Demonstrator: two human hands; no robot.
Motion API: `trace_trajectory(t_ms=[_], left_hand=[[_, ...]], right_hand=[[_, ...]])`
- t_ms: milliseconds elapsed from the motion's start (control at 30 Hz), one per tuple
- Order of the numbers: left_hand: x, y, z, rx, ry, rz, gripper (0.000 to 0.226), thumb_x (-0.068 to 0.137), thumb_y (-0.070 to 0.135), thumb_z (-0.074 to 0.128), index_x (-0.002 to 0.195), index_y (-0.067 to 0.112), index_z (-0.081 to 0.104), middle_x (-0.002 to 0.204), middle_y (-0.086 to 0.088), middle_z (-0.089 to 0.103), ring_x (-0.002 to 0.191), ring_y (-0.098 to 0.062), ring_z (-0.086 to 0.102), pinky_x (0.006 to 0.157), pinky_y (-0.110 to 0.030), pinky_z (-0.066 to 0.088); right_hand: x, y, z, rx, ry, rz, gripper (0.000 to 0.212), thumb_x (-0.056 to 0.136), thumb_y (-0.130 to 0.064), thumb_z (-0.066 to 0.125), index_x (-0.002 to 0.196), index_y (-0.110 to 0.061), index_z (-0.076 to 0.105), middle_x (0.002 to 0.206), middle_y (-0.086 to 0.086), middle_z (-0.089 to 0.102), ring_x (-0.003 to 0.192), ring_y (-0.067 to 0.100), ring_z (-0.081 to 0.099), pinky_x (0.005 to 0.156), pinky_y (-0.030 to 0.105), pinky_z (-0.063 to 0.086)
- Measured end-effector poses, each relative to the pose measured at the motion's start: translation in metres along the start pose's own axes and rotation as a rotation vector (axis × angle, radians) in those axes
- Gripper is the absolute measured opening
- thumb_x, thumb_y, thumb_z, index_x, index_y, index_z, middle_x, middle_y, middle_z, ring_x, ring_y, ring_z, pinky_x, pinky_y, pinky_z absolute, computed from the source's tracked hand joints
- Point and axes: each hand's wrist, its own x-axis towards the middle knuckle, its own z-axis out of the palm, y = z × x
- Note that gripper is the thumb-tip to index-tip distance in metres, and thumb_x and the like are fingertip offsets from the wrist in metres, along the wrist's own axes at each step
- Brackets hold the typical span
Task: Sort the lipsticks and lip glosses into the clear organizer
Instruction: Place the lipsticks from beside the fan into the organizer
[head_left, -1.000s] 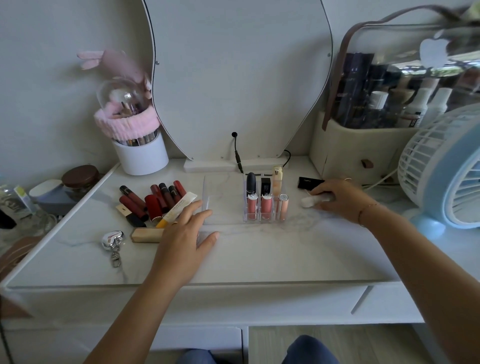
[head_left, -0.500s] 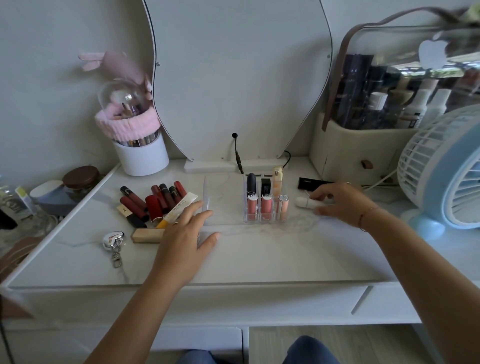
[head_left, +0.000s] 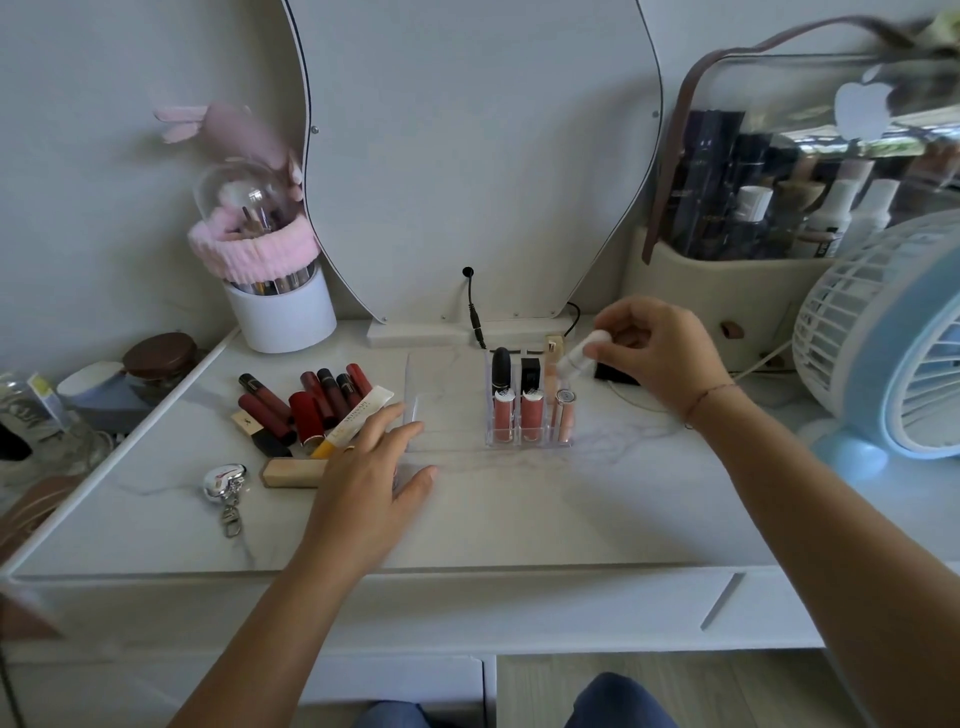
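Head view only. Your right hand (head_left: 657, 353) is up off the table (head_left: 519, 519), fingers curled, pinching a white-capped clear tube (head_left: 582, 356). The tube is tilted, cap end up and left, its lower end over the right rear corner of the clear organizer (head_left: 530, 442). I can't tell whether the tip is inside a slot.

Your left hand (head_left: 363, 478) lies flat on the table with straight, spread fingers and holds nothing. Its fingertips are at the organizer's clear left wall, and the thumb points right along the front edge.

The filled slots are all at the organizer's right end.
- Rear row: a black bullet lipstick (head_left: 501, 364), a black square lipstick (head_left: 530, 371) and a cream tube (head_left: 553, 353).
- Front row: two pink glosses (head_left: 504, 413) and a pale gloss with a silver cap (head_left: 565, 410).
- All stand upright.

Unsorted items are left of the organizer, just beyond your left hand.
- A pile of dark red lipsticks (head_left: 311, 400).
- A white-and-yellow squeeze tube (head_left: 358, 415) lying across the pile.
- A beige tube (head_left: 293, 473) lying flat, partly under your hand.

A silver heart keychain (head_left: 224, 480) sits near the beige tube. At rear left is a white brush cup (head_left: 283, 312) with a pink headband (head_left: 249, 249) around the clear dome on top of it. The mirror (head_left: 467, 156) stands at rear centre, a cosmetics case (head_left: 753, 208) at rear right and a blue fan (head_left: 893, 338) at far right. A black item (head_left: 615, 374) lies under your right hand, too hidden to identify.
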Motion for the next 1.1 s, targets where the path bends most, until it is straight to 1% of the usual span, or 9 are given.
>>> trace_trajectory(t_ms=[100,233,333,500,600,733,867,1000,1100], left_hand=[[0.0,0.0,0.0,-0.007,0.006,0.007,0.045,0.084,0.038,0.062,0.126,0.022,0.054,0.145,0.007,0.038,0.116,-0.021,0.051,0.097,-0.04,0.043],[0.0,0.0,0.001,-0.019,0.011,0.012,0.045,0.084,0.037,0.062,0.126,0.021,0.055,0.145,0.007,0.038,0.116,-0.02,0.051,0.096,-0.042,0.044],[0.0,-0.001,0.001,-0.023,0.02,0.024,0.045,0.084,0.036,0.063,0.125,0.02,0.055,0.144,0.006,0.039,0.119,-0.019,0.05,0.097,-0.041,0.044],[0.0,-0.001,0.001,-0.02,0.021,0.028,0.045,0.084,0.036,0.062,0.126,0.02,0.055,0.144,0.007,0.039,0.118,-0.017,0.05,0.097,-0.04,0.044],[0.001,-0.001,0.002,-0.018,0.015,0.017,0.045,0.084,0.036,0.062,0.126,0.021,0.054,0.144,0.007,0.038,0.119,-0.018,0.049,0.098,-0.039,0.043],[0.001,-0.002,0.002,-0.017,0.003,0.016,0.045,0.085,0.036,0.062,0.127,0.022,0.053,0.145,0.007,0.037,0.118,-0.022,0.049,0.097,-0.041,0.044],[0.001,-0.003,0.002,-0.018,0.007,0.011,0.045,0.085,0.037,0.06,0.127,0.024,0.053,0.146,0.008,0.036,0.12,-0.022,0.048,0.097,-0.042,0.044],[0.0,-0.002,0.001,-0.012,-0.006,0.001,0.045,0.086,0.039,0.059,0.128,0.025,0.052,0.147,0.008,0.035,0.12,-0.023,0.047,0.097,-0.044,0.045],[0.001,-0.001,0.001,-0.011,-0.002,0.003,0.044,0.085,0.036,0.061,0.127,0.023,0.053,0.145,0.006,0.037,0.117,-0.025,0.05,0.096,-0.044,0.045]], right_hand=[[0.002,-0.008,0.01,-0.07,-0.041,-0.061,0.016,0.076,-0.021,0.072,0.092,-0.02,0.07,0.083,-0.008,0.068,0.073,-0.001,0.062,0.071,0.005,0.048],[-0.002,-0.009,0.02,-0.169,-0.134,-0.122,0.022,0.078,-0.019,0.07,0.1,-0.016,0.071,0.09,-0.007,0.065,0.078,0.011,0.063,0.081,0.021,0.052],[-0.003,-0.007,0.026,-0.189,-0.16,-0.124,0.022,0.08,-0.02,0.068,0.101,-0.015,0.07,0.093,-0.002,0.067,0.08,0.013,0.063,0.082,0.026,0.054],[-0.003,-0.002,0.028,-0.089,-0.144,-0.058,0.022,0.079,-0.028,0.069,0.098,-0.017,0.068,0.085,-0.006,0.066,0.078,0.006,0.062,0.076,0.016,0.051],[-0.003,0.009,0.017,0.015,-0.05,0.033,0.02,0.076,-0.023,0.072,0.095,-0.016,0.07,0.086,-0.001,0.07,0.078,0.012,0.065,0.079,0.019,0.05],[-0.009,0.048,-0.012,-0.064,0.107,0.251,0.022,0.079,-0.021,0.07,0.1,-0.013,0.069,0.088,0.003,0.068,0.078,0.015,0.06,0.073,0.02,0.042],[-0.02,0.078,-0.021,-0.156,0.024,0.492,0.035,0.078,-0.027,0.071,0.108,-0.01,0.064,0.088,0.001,0.061,0.078,0.016,0.054,0.071,0.027,0.041],[-0.022,0.087,-0.015,-0.176,-0.009,0.549,0.039,0.076,-0.031,0.072,0.107,-0.01,0.06,0.086,0.002,0.058,0.072,0.016,0.051,0.055,0.024,0.034],[-0.017,0.088,-0.013,-0.178,-0.008,0.585,0.038,0.073,-0.028,0.075,0.104,-0.011,0.059,0.088,0.002,0.059,0.075,0.017,0.051,0.06,0.026,0.033]])
